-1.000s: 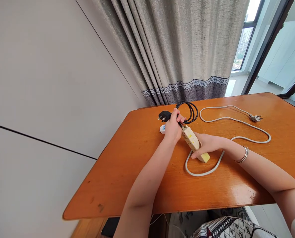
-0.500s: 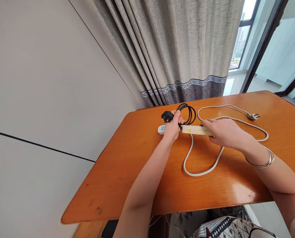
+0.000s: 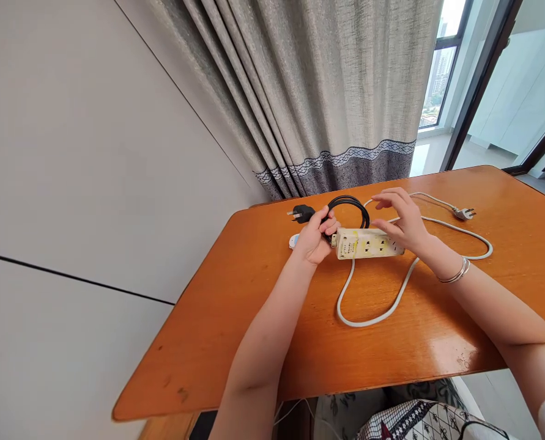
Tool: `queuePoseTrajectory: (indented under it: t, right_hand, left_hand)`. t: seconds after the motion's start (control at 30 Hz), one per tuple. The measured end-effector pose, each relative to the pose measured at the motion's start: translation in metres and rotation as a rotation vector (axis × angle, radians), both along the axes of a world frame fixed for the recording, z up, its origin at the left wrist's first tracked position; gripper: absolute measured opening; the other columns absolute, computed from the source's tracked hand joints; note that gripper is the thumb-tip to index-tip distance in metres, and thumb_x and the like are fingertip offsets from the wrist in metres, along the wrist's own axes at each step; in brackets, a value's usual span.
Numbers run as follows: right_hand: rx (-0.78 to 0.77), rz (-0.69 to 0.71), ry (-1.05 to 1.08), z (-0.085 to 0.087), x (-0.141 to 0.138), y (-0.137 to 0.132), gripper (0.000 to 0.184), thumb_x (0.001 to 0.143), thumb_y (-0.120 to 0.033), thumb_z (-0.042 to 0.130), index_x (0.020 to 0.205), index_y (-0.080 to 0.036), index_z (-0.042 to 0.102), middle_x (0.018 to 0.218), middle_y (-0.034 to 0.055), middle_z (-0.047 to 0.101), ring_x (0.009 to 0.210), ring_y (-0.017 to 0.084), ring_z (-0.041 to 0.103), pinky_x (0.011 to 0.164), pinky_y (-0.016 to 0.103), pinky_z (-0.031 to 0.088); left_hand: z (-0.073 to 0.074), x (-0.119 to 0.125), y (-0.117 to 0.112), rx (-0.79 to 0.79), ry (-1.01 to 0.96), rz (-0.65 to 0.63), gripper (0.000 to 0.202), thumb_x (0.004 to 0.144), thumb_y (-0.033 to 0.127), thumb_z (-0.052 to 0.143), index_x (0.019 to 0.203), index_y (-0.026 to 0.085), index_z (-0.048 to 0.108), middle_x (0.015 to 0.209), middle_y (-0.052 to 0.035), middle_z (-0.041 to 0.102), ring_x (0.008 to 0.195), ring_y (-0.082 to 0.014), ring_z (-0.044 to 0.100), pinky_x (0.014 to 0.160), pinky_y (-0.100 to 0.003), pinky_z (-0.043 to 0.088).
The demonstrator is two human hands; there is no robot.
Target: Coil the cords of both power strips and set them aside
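Observation:
My left hand (image 3: 318,237) is closed round a coiled black cord (image 3: 349,203), whose black plug (image 3: 302,213) sticks out to the left of my thumb. From that fist a yellowed white power strip (image 3: 361,243) reaches to the right, its socket face toward me. My right hand (image 3: 403,220) is at the strip's right end, thumb and fingers spread apart; whether the thumb touches the strip I cannot tell. A second white power strip (image 3: 293,241) lies behind my left hand, mostly hidden.
A white cord (image 3: 368,323) loops over the wooden table (image 3: 217,293), and its white plug (image 3: 465,213) lies at the back right. A grey curtain (image 3: 336,91) hangs behind the table. The wall (image 3: 70,183) stands on the left.
The yellowed power strip has turned so its sockets face me. My right hand has let go its grip and opened above it. The black plug has swung to point left.

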State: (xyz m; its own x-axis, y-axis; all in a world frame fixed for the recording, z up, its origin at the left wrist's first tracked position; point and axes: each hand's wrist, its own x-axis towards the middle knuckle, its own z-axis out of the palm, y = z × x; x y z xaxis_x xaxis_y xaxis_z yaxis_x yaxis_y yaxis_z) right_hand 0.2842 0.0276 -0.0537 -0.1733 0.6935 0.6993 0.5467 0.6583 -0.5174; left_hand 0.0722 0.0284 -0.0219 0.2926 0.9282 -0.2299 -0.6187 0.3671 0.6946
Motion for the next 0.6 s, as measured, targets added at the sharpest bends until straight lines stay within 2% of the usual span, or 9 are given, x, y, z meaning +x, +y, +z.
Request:
queuePoseTrajectory:
  t: [0.1,0.2,0.27,0.33,0.37,0.4,0.47,0.53,0.6]
  right_hand:
    - [-0.071,0.123,-0.052,-0.009,-0.004,0.000,0.069,0.079,-0.078,0.062,0.121,-0.023,0.063,0.120,0.0137,0.062,0.097,0.026,0.064,0.097,0.044,0.052]
    - [-0.173,0.195,-0.113,-0.014,-0.008,-0.001,0.092,0.063,-0.078,0.077,0.132,-0.021,0.058,0.133,0.0173,0.057,0.103,0.029,0.065,0.097,0.046,0.052]
    - [-0.299,0.205,-0.087,-0.018,-0.011,0.000,0.111,0.056,-0.073,0.084,0.146,-0.020,0.044,0.143,0.0204,0.050,0.102,0.029,0.067,0.094,0.047,0.054]
    - [-0.477,0.233,-0.043,-0.023,-0.012,0.003,0.122,0.058,-0.067,0.086,0.155,-0.019,0.028,0.144,0.0215,0.051,0.099,0.027,0.069,0.089,0.045,0.056]
    - [-0.576,0.270,-0.049,-0.025,-0.011,0.005,0.120,0.060,-0.063,0.086,0.155,-0.018,0.026,0.139,0.0200,0.056,0.098,0.026,0.069,0.087,0.043,0.056]
    - [-0.672,0.319,-0.088,-0.026,-0.011,0.007,0.112,0.063,-0.058,0.085,0.152,-0.017,0.032,0.131,0.0171,0.062,0.096,0.025,0.069,0.084,0.040,0.056]
    - [-0.823,0.413,-0.250,-0.026,-0.008,0.009,0.079,0.067,-0.047,0.082,0.133,-0.016,0.053,0.111,0.0100,0.070,0.092,0.023,0.067,0.080,0.034,0.054]
    - [-0.862,0.429,-0.400,-0.022,-0.004,0.011,0.050,0.068,-0.038,0.079,0.110,-0.016,0.064,0.098,0.0057,0.072,0.086,0.021,0.066,0.074,0.030,0.051]
    - [-0.795,0.348,-0.434,-0.014,0.002,0.011,0.037,0.066,-0.033,0.077,0.098,-0.016,0.065,0.091,0.0036,0.071,0.080,0.020,0.064,0.069,0.029,0.048]
  left_hand:
    - [0.002,-0.002,0.003,-0.022,-0.047,0.054,0.037,0.103,0.029,0.049,0.068,0.017,0.048,0.043,0.0119,0.022,0.036,-0.0032,0.030,0.051,-0.014,0.041]
    - [0.002,-0.003,0.005,-0.041,-0.047,0.075,0.039,0.105,0.027,0.043,0.068,0.017,0.048,0.042,0.0118,0.022,0.035,-0.0031,0.030,0.053,-0.014,0.043]
    - [0.001,-0.003,0.006,-0.042,-0.034,0.082,0.038,0.103,0.028,0.048,0.067,0.017,0.048,0.043,0.0120,0.022,0.035,-0.0028,0.030,0.053,-0.014,0.042]
    - [0.001,-0.002,0.006,-0.034,-0.030,0.094,0.036,0.101,0.029,0.053,0.067,0.017,0.048,0.043,0.0123,0.022,0.036,-0.0025,0.030,0.053,-0.014,0.042]
    - [0.000,-0.002,0.006,-0.028,-0.031,0.102,0.036,0.101,0.029,0.055,0.067,0.017,0.048,0.043,0.0123,0.022,0.036,-0.0024,0.030,0.053,-0.015,0.042]
    - [0.000,-0.002,0.006,-0.021,-0.032,0.109,0.036,0.100,0.029,0.056,0.067,0.017,0.048,0.044,0.0123,0.022,0.036,-0.0024,0.030,0.054,-0.015,0.043]
    - [0.001,-0.002,0.005,-0.005,-0.024,0.126,0.035,0.099,0.030,0.058,0.068,0.017,0.048,0.044,0.0125,0.022,0.036,-0.0025,0.030,0.054,-0.015,0.043]
    - [0.002,-0.003,0.005,0.017,0.001,0.159,0.034,0.097,0.031,0.061,0.068,0.017,0.049,0.044,0.0126,0.023,0.037,-0.0025,0.030,0.054,-0.015,0.043]
    - [0.003,-0.005,0.006,0.039,0.030,0.203,0.034,0.098,0.031,0.060,0.068,0.017,0.050,0.043,0.0124,0.024,0.037,-0.0027,0.030,0.054,-0.015,0.043]
